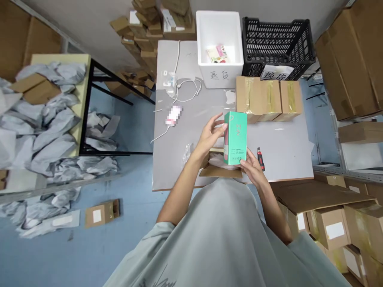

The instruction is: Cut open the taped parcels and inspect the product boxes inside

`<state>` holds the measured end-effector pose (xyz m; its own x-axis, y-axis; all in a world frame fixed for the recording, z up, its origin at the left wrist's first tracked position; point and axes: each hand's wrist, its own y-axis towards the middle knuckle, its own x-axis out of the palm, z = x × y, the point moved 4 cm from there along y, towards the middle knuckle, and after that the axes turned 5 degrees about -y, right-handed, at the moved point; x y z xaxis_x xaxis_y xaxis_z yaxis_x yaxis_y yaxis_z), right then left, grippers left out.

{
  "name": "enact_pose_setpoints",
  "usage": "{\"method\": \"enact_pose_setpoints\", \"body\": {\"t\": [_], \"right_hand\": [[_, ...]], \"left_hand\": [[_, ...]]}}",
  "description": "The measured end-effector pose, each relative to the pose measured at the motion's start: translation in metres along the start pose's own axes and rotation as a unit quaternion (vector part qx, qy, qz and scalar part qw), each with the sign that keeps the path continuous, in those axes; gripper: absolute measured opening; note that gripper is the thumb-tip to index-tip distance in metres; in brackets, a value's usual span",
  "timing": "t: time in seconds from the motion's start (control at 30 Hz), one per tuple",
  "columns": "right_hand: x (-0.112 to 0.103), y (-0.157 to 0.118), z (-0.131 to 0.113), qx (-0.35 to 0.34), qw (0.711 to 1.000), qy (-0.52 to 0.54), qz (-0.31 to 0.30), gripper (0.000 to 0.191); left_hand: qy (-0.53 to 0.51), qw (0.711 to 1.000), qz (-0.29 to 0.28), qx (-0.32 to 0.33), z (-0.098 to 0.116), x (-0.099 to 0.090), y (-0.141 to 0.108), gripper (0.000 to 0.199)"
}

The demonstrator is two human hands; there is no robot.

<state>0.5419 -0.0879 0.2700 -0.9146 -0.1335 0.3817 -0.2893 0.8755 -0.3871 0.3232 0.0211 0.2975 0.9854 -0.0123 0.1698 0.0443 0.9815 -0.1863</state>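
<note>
A green printed box (237,137) is held up over the near part of the table, with its lettered side facing me. My left hand (212,133) grips its upper left edge, thumb on the front and fingers behind. Around its lower right corner my right hand (252,164) is closed. Below the green box stands an open cardboard carton (221,172), its flap toward me and pale wrapping showing inside. A red and black utility knife (260,159) lies just right of my right hand. Crumpled clear plastic (187,154) rests by my left forearm.
At the back of the table (287,147) stand a white foam bin (220,75), a black plastic crate (278,44) and several taped cartons (271,99). A power strip (169,83) and phone (174,115) with cables lie left. Grey mailing bags (50,131) fill the left shelf.
</note>
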Motion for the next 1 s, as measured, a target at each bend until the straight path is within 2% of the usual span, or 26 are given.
{"method": "enact_pose_setpoints", "body": {"t": [0.1,0.2,0.3,0.4,0.5,0.6,0.7,0.83,0.93,1.0], "right_hand": [[-0.024,0.01,-0.015,-0.035,0.998,-0.028,0.05,0.09],[-0.057,0.028,-0.024,-0.046,0.994,-0.019,0.094,0.087],[-0.093,0.057,-0.038,-0.056,0.99,-0.01,0.129,0.079],[-0.122,0.099,-0.066,-0.063,0.99,-0.014,0.128,0.073],[-0.141,0.156,-0.101,-0.071,0.99,-0.021,0.118,0.075],[-0.148,0.22,-0.137,-0.09,0.988,-0.039,0.123,0.077],[-0.145,0.283,-0.174,-0.122,0.982,-0.069,0.122,0.073],[-0.132,0.359,-0.233,-0.158,0.974,-0.096,0.131,0.066],[-0.123,0.409,-0.27,-0.124,0.978,-0.072,0.153,0.057],[-0.123,0.429,-0.278,-0.091,0.974,-0.091,0.186,0.053]], "left_hand": [[-0.016,0.998,-0.049,-0.043,-0.012,0.024,0.009,0.094],[-0.014,0.991,-0.09,-0.1,-0.032,0.051,0.016,0.101],[-0.026,0.983,-0.117,-0.137,-0.05,0.079,0.031,0.098],[-0.037,0.987,-0.108,-0.113,-0.05,0.103,0.062,0.079],[-0.037,0.995,-0.069,-0.058,-0.037,0.119,0.114,0.068],[-0.048,0.997,-0.016,-0.051,-0.022,0.126,0.175,0.069],[-0.057,0.997,0.026,-0.044,0.0,0.128,0.237,0.061],[-0.046,0.997,0.051,-0.018,0.052,0.133,0.314,0.046],[0.038,0.993,0.11,0.01,0.093,0.128,0.35,0.035],[0.084,0.984,0.155,0.021,0.107,0.118,0.35,0.034]]}}
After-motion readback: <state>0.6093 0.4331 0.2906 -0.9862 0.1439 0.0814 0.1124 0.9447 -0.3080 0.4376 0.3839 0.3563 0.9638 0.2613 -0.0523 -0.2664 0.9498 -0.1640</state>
